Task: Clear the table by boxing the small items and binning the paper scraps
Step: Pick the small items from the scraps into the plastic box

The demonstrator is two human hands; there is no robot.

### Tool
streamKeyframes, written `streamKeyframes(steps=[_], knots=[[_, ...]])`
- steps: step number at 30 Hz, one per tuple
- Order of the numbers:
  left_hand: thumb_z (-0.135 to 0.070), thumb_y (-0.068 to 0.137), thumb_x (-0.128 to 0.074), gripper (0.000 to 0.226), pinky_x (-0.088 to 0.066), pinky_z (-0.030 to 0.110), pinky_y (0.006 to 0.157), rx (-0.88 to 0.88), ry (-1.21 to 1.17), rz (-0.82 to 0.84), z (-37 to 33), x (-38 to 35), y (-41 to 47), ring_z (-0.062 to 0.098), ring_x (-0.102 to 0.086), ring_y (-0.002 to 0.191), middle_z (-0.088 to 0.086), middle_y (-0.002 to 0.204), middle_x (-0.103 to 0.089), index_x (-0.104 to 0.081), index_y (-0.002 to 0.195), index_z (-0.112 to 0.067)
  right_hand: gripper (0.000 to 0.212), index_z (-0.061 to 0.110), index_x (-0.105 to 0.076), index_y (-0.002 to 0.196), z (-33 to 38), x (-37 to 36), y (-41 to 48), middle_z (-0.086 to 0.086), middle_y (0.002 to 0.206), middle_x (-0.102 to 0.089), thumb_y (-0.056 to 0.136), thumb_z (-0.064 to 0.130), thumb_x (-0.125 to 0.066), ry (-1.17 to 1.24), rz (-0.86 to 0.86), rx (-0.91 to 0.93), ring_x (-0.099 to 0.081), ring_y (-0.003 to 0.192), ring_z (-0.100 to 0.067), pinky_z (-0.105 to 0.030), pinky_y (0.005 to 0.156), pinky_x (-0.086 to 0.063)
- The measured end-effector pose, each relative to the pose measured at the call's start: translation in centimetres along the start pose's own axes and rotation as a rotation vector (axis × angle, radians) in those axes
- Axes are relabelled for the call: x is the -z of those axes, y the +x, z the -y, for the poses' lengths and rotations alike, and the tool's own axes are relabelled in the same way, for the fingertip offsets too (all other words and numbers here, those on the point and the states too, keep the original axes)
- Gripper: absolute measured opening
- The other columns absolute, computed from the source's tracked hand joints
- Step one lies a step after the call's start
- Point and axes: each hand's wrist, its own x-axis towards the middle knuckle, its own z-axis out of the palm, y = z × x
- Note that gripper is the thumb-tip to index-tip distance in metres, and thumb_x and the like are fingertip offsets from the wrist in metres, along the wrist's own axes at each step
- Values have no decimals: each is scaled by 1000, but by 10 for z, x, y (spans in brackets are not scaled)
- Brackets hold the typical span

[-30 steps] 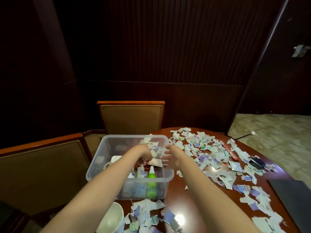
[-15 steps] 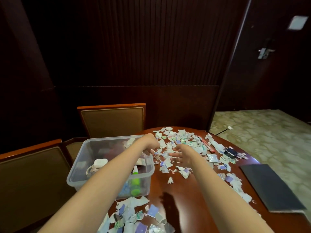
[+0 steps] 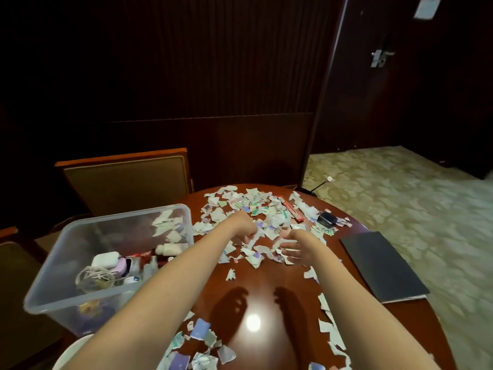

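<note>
Most small items (image 3: 105, 259) are sitting in the clear box (image 3: 125, 216); a black gadget (image 3: 327, 219) and a red stick (image 3: 292, 209) are lying well right of it. Paper scraps (image 3: 250, 206) are littering the table (image 3: 293, 329) right of the box. My left hand (image 3: 244, 228) is curling onto them, grip unclear; my right hand (image 3: 296, 247) is lying open among them.

The glossy reddish-brown worktop (image 3: 266, 297) carries torn paper scraps (image 3: 248, 209) (thickest far), a clear plastic box (image 3: 53, 284) left, a dark folder (image 3: 384, 265) right.
</note>
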Motion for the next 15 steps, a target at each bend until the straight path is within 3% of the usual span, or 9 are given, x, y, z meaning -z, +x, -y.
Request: streamKeyframes(steps=[2, 4, 8, 10, 13, 15], knots=[[-7, 90, -49, 12, -52, 25, 63, -4, -3, 22, -8, -10, 9, 15, -57, 61, 12, 83, -61, -59, 92, 0, 28, 7, -52, 121, 0, 14, 4, -16, 114, -62, 95, 11, -42, -4, -10, 8, -60, 97, -28, -35, 83, -48], [-7, 90, -49, 12, -51, 25, 61, -8, -3, 41, -18, -20, 17, 17, -57, 61, 11, 79, -60, -58, 89, 0, 30, 6, -51, 123, -1, 28, 10, -14, 112, -61, 95, 12, -41, -10, -30, 1, -59, 101, -28, -37, 93, -45], [-9, 91, -49, 12, -52, 30, 68, -26, 13, 66, -38, -41, 37, 21, -54, 60, 15, 87, -60, -57, 87, -2, 19, 4, -54, 108, -3, 55, 26, -14, 101, -61, 95, 9, -42, -9, -93, -13, -56, 77, -22, -37, 88, -43], [-13, 91, -54, 12, -52, 31, 68, -38, 7, 76, -49, -50, 47, 23, -56, 63, 14, 87, -60, -57, 88, -2, 14, 6, -53, 104, -4, 67, 34, -12, 97, -61, 95, 9, -43, -33, -115, -20, -53, 81, -21, -37, 91, -42], [-13, 92, -55, 10, -52, 27, 64, -67, 0, 82, -66, -59, 63, 25, -58, 74, 12, 92, -60, -60, 93, -4, 20, 2, -56, 109, -8, 81, 53, -17, 113, -63, 94, 8, -45, -73, -162, -6, -53, 80, -20, -30, 75, -46], [-11, 95, -47, 16, -49, 23, 59, -94, 12, 79, -75, -65, 75, 19, -58, 67, 11, 89, -60, -61, 93, -4, 30, -1, -56, 120, -10, 91, 67, -15, 105, -61, 93, 9, -48, -108, -198, 29, -54, 74, -19, -27, 60, -45]])
